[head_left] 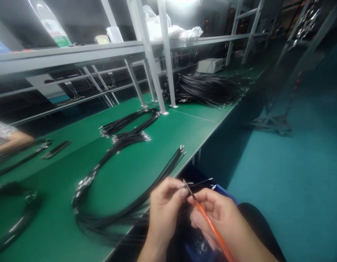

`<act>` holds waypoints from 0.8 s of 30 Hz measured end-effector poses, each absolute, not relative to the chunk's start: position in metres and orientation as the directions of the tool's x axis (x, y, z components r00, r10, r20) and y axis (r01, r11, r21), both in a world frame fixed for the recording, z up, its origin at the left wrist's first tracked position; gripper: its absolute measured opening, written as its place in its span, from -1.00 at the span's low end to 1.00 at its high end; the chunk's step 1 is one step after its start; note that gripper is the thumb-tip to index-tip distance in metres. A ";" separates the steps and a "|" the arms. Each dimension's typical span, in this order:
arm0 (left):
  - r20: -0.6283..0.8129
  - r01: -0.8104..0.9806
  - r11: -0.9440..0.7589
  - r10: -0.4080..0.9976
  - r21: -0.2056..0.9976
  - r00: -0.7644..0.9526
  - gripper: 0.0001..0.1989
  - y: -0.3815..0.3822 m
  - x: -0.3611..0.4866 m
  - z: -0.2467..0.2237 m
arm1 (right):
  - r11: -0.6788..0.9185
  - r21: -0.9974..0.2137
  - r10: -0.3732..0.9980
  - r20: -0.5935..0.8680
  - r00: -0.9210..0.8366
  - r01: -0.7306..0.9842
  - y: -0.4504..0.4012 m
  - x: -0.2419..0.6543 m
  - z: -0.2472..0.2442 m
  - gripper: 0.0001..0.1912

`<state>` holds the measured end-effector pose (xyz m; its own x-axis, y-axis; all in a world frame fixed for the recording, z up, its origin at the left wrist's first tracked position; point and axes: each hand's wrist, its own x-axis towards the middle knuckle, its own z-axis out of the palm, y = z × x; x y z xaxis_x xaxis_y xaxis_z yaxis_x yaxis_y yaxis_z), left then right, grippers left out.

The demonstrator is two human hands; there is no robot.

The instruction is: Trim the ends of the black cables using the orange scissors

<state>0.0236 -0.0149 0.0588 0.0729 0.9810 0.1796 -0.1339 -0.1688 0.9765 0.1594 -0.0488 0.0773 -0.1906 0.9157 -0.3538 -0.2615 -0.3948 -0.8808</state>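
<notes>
My left hand (167,203) pinches the end of a thin black cable, fingertips pressed together beside a tool tip. In my right hand (212,213) is an orange-handled tool (213,227), its narrow metal tip touching the spot at my left fingertips. The tool's exact type is hard to make out. Just left of my hands, a curved bundle of black cables (103,220) with light-coloured ends lies over the green table's edge. Below my hands sits a blue bin (225,193), partly hidden, with a few cable ends at its rim.
The green table (116,189) carries another looped cable bundle (146,123), a large cable pile (209,89), a white box (210,66) and a phone-like dark object (57,149). Metal posts (154,65) hold a shelf. A person's arm (17,142) rests at the far left.
</notes>
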 end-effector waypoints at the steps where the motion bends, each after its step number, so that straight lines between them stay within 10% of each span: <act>1: 0.176 -0.123 -0.167 0.982 0.978 0.071 -0.94 -0.015 0.024 0.059 | -0.394 -0.885 0.917 -0.359 -0.173 -0.250 -0.049 0.159 0.078 -0.80; 24: 0.251 0.050 -0.251 0.968 0.967 0.002 -0.96 -0.014 0.026 0.054 | -0.439 -0.893 0.888 -0.414 -0.200 -0.103 -0.053 0.164 0.075 -0.86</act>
<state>0.0262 -0.0140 0.0544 0.0016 0.9680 0.2509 0.0500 -0.2507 0.9668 0.1645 -0.0529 0.0749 -0.1998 0.8883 -0.4135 -0.1031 -0.4388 -0.8927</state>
